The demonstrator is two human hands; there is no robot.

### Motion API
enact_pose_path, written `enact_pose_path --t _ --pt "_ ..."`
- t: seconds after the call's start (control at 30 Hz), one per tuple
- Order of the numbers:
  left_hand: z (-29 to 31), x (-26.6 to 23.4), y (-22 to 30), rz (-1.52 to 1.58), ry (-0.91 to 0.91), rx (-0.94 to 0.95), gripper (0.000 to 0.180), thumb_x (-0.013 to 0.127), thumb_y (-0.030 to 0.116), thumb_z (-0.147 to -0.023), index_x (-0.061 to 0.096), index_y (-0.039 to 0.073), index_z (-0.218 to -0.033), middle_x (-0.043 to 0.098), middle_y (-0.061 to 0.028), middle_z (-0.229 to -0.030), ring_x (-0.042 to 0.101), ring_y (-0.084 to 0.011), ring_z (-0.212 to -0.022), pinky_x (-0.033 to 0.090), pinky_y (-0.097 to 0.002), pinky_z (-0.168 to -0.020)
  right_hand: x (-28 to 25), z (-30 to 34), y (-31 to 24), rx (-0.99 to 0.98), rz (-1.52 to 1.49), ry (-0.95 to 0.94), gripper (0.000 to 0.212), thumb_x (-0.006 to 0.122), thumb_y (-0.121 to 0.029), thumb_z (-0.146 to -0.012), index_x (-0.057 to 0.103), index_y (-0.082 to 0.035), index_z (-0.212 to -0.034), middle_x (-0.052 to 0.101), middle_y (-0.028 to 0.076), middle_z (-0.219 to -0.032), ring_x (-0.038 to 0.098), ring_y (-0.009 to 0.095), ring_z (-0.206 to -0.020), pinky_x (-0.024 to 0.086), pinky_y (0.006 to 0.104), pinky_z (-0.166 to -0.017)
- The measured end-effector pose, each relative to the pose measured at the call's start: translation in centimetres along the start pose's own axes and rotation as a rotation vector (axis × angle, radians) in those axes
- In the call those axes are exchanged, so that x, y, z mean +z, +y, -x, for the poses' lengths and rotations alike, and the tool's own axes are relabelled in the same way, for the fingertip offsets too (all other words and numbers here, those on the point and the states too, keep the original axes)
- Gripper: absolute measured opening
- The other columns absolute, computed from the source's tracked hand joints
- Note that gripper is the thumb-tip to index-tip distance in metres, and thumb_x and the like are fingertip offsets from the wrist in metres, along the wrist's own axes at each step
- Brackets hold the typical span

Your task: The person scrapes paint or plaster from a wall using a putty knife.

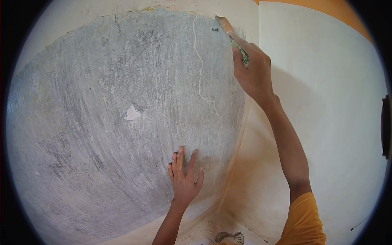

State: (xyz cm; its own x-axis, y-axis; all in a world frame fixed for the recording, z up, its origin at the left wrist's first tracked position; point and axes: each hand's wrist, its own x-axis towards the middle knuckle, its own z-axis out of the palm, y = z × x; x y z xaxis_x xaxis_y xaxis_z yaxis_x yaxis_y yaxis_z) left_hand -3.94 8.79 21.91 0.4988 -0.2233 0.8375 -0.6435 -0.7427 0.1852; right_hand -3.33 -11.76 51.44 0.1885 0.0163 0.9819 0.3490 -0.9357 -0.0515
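Scraper (pixel 224 25) in right hand (pixel 257 67) (near grey patch (pixel 139 81) edge), left hand (pixel 185 183) well below

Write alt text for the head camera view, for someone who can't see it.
A person's right hand holds a flat-bladed tool at the upper right of a rough grey wall area; the left hand is spread open lower down.

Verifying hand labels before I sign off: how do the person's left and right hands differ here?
The right hand is closed around a scraper; the left hand is spread open, holding nothing. The right hand is high in view; the left hand is low, before the grey wall area. Both are bare.
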Motion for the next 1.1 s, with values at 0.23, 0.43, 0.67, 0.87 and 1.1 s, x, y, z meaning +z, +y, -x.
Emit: enact_pose_path --t 0.23,0.43,0.67,0.87,1.1 --pt "-0.1 -0.8 -0.3 0.060 -0.086 -0.005 0.059 0.067 0.028 -0.092 0.049 0.019 -0.148 0.018 -0.0204 -0.164 0.013 -0.0402 -0.152 0.010 -0.0596 -0.119 0.0 1.2 0.0 0.020 -0.043 0.005 0.034 0.058 -0.010 -0.098 0.065 -0.005 -0.131 0.067 0.013 -0.082 0.060 0.019 -0.070 0.050 0.0336 -0.073" --pt "0.0 -0.9 -0.3 0.042 -0.092 0.000 0.060 0.067 0.028 -0.092 0.048 0.020 -0.148 0.017 -0.0196 -0.165 0.014 -0.0401 -0.152 0.012 -0.0605 -0.119 -1.1 0.2 -0.5 0.033 -0.032 -0.030 0.034 0.058 -0.011 -0.098 0.065 -0.005 -0.131 0.069 0.015 -0.087 0.063 0.021 -0.073 0.051 0.0350 -0.076" --pt "0.2 -1.0 -0.2 0.023 -0.096 0.001 0.059 0.067 0.027 -0.091 0.050 0.019 -0.147 0.018 -0.0186 -0.165 0.014 -0.0387 -0.153 0.010 -0.0592 -0.119 -1.2 -0.5 -0.2 0.033 -0.019 -0.031 0.036 0.057 -0.012 -0.098 0.064 -0.007 -0.133 0.068 0.016 -0.084 0.062 0.023 -0.071 0.051 0.0360 -0.075" --pt "0.5 -1.8 -0.5 -0.022 -0.040 -0.042 0.056 0.065 0.030 -0.094 0.051 0.018 -0.147 0.020 -0.0193 -0.164 0.013 -0.0383 -0.153 0.002 -0.0584 -0.120 -0.2 -2.1 0.6 -0.085 -0.111 0.064 0.036 0.057 -0.013 -0.097 0.064 -0.006 -0.132 0.072 0.021 -0.108 0.071 0.034 -0.096 0.052 0.0368 -0.090" --pt "0.6 -2.0 -1.0 -0.099 0.027 -0.077 0.055 0.061 0.034 -0.097 0.049 0.019 -0.149 0.018 -0.0185 -0.165 0.010 -0.0378 -0.154 -0.003 -0.0609 -0.119 0.1 -5.8 1.6 -0.132 -0.116 0.151 0.036 0.058 -0.011 -0.094 0.065 -0.003 -0.128 0.070 0.026 -0.093 0.066 0.041 -0.088 0.051 0.0455 -0.086"
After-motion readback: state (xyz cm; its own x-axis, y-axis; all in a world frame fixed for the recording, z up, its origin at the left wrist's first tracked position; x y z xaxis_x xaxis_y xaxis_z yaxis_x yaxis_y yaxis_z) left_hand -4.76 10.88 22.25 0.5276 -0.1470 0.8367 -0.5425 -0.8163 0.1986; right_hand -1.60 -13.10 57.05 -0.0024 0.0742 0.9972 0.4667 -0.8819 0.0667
